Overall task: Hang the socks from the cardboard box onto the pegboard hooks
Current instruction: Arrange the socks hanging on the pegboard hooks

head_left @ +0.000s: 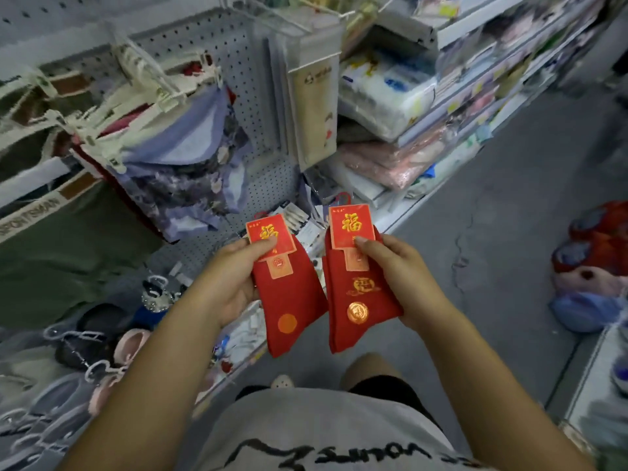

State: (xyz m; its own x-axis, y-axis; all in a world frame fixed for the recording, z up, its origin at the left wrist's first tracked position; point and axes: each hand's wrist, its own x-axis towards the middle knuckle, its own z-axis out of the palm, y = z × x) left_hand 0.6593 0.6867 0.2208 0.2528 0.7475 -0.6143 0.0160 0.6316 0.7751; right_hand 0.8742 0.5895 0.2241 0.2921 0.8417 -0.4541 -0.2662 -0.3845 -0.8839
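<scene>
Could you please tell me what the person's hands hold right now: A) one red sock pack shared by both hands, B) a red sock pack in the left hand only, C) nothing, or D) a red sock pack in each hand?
D: the left hand pinches the left red sock pack, and the right hand pinches the right red sock pack.

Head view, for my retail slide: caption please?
Left hand and right hand each hold red socks before the pegboard.
</scene>
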